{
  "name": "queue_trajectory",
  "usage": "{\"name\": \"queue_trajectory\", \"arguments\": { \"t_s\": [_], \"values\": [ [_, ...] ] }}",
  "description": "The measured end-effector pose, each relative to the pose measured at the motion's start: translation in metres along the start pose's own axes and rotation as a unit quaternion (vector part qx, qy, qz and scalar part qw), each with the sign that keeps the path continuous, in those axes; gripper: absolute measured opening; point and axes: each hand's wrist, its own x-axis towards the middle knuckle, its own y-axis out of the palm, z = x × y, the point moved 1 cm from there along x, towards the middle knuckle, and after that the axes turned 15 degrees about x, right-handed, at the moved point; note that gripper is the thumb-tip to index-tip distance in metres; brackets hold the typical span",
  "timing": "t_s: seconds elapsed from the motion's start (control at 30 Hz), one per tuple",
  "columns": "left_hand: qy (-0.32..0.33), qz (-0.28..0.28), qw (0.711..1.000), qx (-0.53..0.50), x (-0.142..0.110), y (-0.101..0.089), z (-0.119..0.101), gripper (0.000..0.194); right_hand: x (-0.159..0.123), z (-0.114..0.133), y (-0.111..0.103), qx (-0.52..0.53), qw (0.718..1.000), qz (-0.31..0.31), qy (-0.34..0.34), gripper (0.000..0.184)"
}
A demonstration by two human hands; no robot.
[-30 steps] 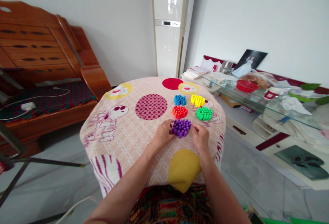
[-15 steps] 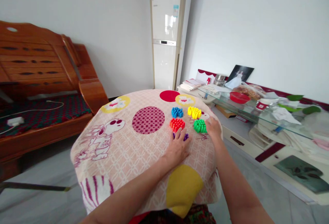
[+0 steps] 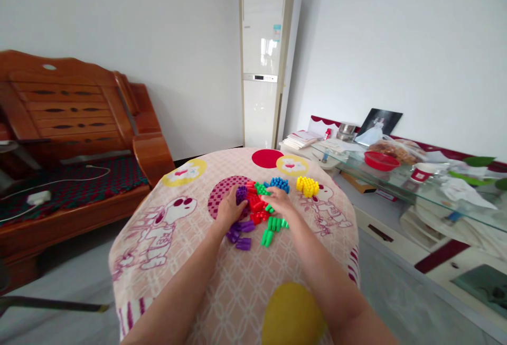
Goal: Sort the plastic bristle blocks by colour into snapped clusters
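Small plastic pegs lie on a round table under a patterned cloth (image 3: 178, 229). Purple pegs (image 3: 241, 229), red pegs (image 3: 255, 205) and green pegs (image 3: 271, 226) are scattered and mixed together in the middle. A blue cluster (image 3: 280, 183) and a yellow cluster (image 3: 307, 186) still stand packed behind them. My left hand (image 3: 227, 210) lies flat on the purple and red pegs, fingers spread. My right hand (image 3: 279, 201) rests palm down over the red and green pegs, its fingers stretched toward the left hand.
A wooden bench (image 3: 71, 139) with a white charger and cable stands at the left. A tall white air conditioner (image 3: 265, 59) is behind the table. At the right, a glass shelf (image 3: 396, 176) holds a red bowl, papers and a framed photo.
The neat purple, red and green clusters have been swept together and broken into a loose mixed pile. Both hands moved left and inward over them. The camera tilted.
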Motion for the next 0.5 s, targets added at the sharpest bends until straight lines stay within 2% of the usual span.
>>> {"name": "queue_trajectory", "arguments": {
  "t_s": [0.07, 0.13, 0.2, 0.23, 0.27, 0.33, 0.4, 0.43, 0.5],
  "values": [
    [-0.020, -0.013, 0.999, -0.042, 0.014, 0.002, 0.008, 0.057, 0.002, 0.007, 0.024, 0.029, 0.997, 0.064, -0.035, 0.033],
    [-0.033, -0.024, 0.997, -0.068, 0.026, 0.004, 0.013, 0.056, 0.002, 0.013, 0.037, 0.072, 0.985, 0.142, -0.071, 0.031],
    [-0.051, -0.027, 0.995, -0.076, 0.038, 0.004, 0.019, 0.057, 0.003, 0.016, 0.030, 0.100, 0.975, 0.179, -0.087, 0.035],
    [-0.060, -0.023, 0.995, -0.078, 0.044, 0.004, 0.021, 0.057, 0.004, 0.017, 0.019, 0.094, 0.978, 0.164, -0.090, 0.037],
    [-0.067, -0.016, 0.995, -0.076, 0.048, 0.004, 0.025, 0.058, 0.007, 0.017, 0.002, 0.071, 0.986, 0.122, -0.088, 0.038],
    [-0.079, 0.001, 0.995, -0.063, 0.055, 0.004, 0.031, 0.057, 0.016, 0.015, -0.043, -0.021, 0.993, -0.032, -0.112, 0.036],
    [-0.091, 0.016, 0.995, -0.047, 0.058, 0.005, 0.037, 0.055, 0.027, 0.007, -0.093, -0.139, 0.965, -0.198, -0.102, 0.039],
    [-0.097, 0.021, 0.994, -0.040, 0.058, 0.006, 0.039, 0.053, 0.033, 0.001, -0.116, -0.188, 0.946, -0.253, -0.076, 0.042],
    [-0.102, 0.022, 0.994, -0.036, 0.058, 0.008, 0.042, 0.048, 0.045, -0.014, -0.151, -0.251, 0.921, -0.298, -0.005, 0.048]
  ]
}}
